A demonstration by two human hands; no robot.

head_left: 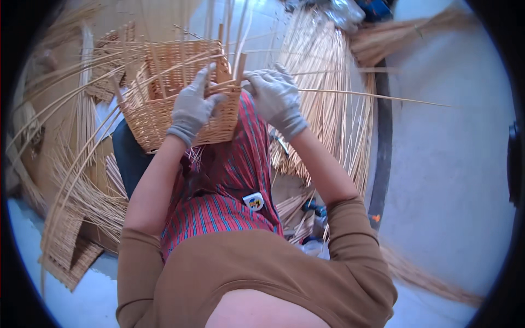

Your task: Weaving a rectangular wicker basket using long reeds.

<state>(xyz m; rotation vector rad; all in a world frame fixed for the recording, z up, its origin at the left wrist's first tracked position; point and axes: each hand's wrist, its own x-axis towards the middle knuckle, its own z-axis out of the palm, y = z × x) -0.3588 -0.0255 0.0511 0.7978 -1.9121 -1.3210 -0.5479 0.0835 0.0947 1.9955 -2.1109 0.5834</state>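
A square woven wicker basket (156,126) with upright stakes and long canes sticking out rests on my lap. My left hand (196,109), in a pale grey glove, grips its near rim at the right side, thumb upward. My right hand (276,95), also gloved, is closed beside the corner post (241,66), on a thin cane (372,95) that stretches out to the right. The tips of both hands' fingers are partly hidden.
Bundles of pale cane (333,136) lie beyond the basket and at the left. Woven panels (68,240) lie on the left. A white tape measure (253,201) sits on my striped lap cloth (219,218). Plastic bags (344,13) are at the top.
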